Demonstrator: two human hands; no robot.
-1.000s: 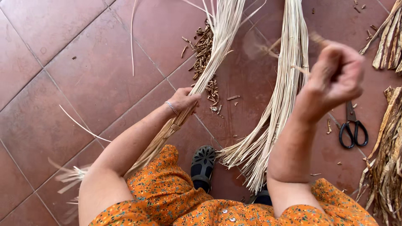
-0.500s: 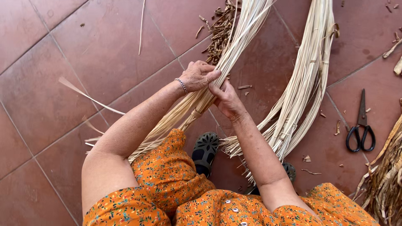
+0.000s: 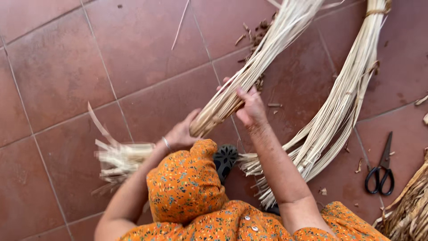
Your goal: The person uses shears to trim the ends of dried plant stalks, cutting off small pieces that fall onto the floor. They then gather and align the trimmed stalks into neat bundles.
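Straw bundle [image 3: 249, 76] runs diagonally from the top of the frame down to the person's knee, lying across the red tile floor [image 3: 58, 67]. Both hands are on it. Right hand [image 3: 250, 107] is wrapped around the middle of the bundle, fingers closed tight on the pale strips. Left hand [image 3: 182, 134] sits lower down, right by the knee, curled against the bundle where it passes over the orange floral dress [image 3: 187, 187]; looks like a grip too, though the fingers are partly hidden behind the straw. The cut ends [image 3: 118, 160] of the bundle stick out past the left wrist, a bit blurry.

Second bundle of the same pale straw [image 3: 339, 107] curves down on the right side of the floor, not touched by either hand, its frayed ends near the right forearm. Black scissors [image 3: 381, 172] lie on the tiles further right, well apart from the hands. Rough pile of darker dried leaves [image 3: 408, 214] sits at the bottom right corner. Some brown scraps [image 3: 258, 40] are scattered near the top, under the held bundle. A black sandal [image 3: 225, 158] peeks out between the knees.
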